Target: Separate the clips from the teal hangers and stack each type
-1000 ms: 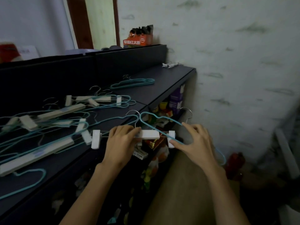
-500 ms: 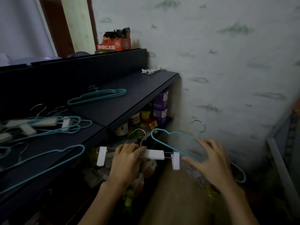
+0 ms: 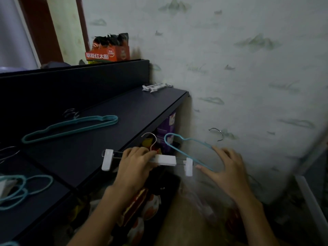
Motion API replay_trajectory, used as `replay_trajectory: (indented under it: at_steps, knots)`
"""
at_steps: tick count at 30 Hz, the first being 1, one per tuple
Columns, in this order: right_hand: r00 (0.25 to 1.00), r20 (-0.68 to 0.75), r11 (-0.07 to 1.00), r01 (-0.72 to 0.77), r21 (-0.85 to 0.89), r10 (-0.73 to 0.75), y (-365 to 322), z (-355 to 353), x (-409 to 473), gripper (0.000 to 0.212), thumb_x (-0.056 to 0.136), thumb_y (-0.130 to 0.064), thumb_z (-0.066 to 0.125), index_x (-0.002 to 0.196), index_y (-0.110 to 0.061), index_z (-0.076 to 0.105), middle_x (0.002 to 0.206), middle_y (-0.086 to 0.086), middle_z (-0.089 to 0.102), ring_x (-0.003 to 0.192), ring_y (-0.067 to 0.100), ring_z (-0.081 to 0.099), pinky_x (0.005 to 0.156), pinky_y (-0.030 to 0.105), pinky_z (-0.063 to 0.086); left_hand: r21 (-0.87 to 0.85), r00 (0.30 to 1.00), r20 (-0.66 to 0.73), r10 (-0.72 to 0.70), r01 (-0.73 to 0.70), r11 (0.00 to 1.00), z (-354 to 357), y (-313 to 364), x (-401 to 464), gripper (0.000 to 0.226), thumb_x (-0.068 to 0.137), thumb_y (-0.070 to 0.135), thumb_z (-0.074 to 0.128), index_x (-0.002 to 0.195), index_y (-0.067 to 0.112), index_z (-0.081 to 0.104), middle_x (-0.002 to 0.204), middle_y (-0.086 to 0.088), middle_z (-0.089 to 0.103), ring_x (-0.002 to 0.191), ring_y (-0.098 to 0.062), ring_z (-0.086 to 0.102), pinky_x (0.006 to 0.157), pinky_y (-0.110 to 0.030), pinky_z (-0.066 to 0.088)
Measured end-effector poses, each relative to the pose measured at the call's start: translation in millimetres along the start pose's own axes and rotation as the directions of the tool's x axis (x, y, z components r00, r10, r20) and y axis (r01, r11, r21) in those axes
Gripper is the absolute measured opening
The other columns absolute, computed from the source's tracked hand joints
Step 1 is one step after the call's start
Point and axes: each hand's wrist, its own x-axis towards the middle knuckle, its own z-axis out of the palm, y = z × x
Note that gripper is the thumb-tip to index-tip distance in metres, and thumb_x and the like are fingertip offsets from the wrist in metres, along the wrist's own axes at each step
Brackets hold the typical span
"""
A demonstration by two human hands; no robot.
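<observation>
two hands work in front of the dark shelf [image 3: 110, 125], off its front edge. left hand [image 3: 132, 167] has its fingers curled over the middle of the white clip hanger [image 3: 166, 159], gripping its bar; the metal hook rises just above the knuckles. one white clip [image 3: 107, 159] sits at the bar's end over the shelf's front edge, the other white clip [image 3: 188, 166] hangs at the end away from the shelf, pointing down. right hand [image 3: 225, 170] is farther from the shelf, fingers fairly straight and spread, with the held teal hanger [image 3: 184, 145] running under the fingers; exact pinch is blurred, cannot tell how firmly it grips. that hanger's looped end reaches back toward the shelf edge, just above the second clip, and its dark hook shows against the wall [image 3: 248, 86] beyond the shelf.

on the shelf top lies a stack of teal hangers [image 3: 71, 127], flat, hooks toward the shelf's back panel. at the near end of the shelf, loose teal hangers [image 3: 23, 189] overlap each other. at the shelf's far end by the wall lie white packets [image 3: 156, 87]. an orange box [image 3: 108, 54] sits on top of the shelf's back panel. under the shelf top, colourful packages [image 3: 166, 137] are on a lower level, dim.
</observation>
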Motion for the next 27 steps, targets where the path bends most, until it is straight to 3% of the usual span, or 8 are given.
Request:
replay_trajectory:
  at_steps: [3,7,13,17,27]
  knots:
    - [0.999,0.008,0.998,0.037,0.056,-0.037,-11.7,29.4,29.0,0.083,0.062,-0.075,0.057,0.123,-0.019,0.059,0.101,0.001,0.053,0.093,0.021,0.048,0.074,0.037,0.047,0.021,0.999,-0.012,-0.038,0.038,0.999,0.9,-28.5,18.8,0.041,0.076,0.016,0.070,0.116,0.022,0.064,0.108,0.000,0.064,0.102,-0.025,0.057,0.090,-0.041,0.039]
    - [0.993,0.009,0.981,0.116,0.155,-0.119,-33.9,65.6,75.2,0.084,0.063,-0.076,0.055,0.123,-0.017,0.060,0.099,0.001,0.053,0.094,0.024,0.051,0.075,0.037,0.046,0.007,0.993,-0.014,-0.121,0.121,0.993,-0.3,-62.6,34.3,0.042,0.085,0.023,0.062,0.127,0.028,0.055,0.120,0.006,0.057,0.113,-0.018,0.049,0.097,-0.035,0.030]
    - [0.965,0.041,0.935,0.238,0.264,-0.258,-75.6,115.4,149.5,0.092,0.063,-0.082,0.048,0.128,-0.017,0.057,0.103,-0.001,0.051,0.099,0.021,0.047,0.079,0.035,0.044,0.061,0.959,-0.093,-0.267,0.273,0.960,-4.4,-104.3,47.4,0.039,0.084,0.027,0.066,0.122,0.024,0.060,0.114,0.004,0.062,0.107,-0.020,0.054,0.094,-0.037,0.035]
    - [0.929,0.072,0.886,0.320,0.335,-0.362,-99.5,146.3,194.7,0.093,0.063,-0.084,0.048,0.129,-0.019,0.056,0.105,-0.001,0.051,0.100,0.018,0.044,0.080,0.039,0.046,0.128,0.906,-0.134,-0.401,0.417,0.900,-6.7,-125.0,53.1,0.040,0.074,0.023,0.076,0.113,0.022,0.067,0.103,0.002,0.066,0.097,-0.024,0.061,0.086,-0.039,0.042]
    - [0.795,0.211,0.787,0.451,0.420,-0.569,-162.8,201.3,259.6,0.092,0.061,-0.082,0.048,0.133,-0.024,0.050,0.111,-0.004,0.049,0.106,0.017,0.042,0.083,0.035,0.045,0.219,0.740,-0.234,-0.631,0.673,0.707,-43.1,-150.9,39.7,0.039,0.085,0.027,0.065,0.124,0.023,0.060,0.118,0.002,0.061,0.111,-0.022,0.053,0.098,-0.037,0.033]
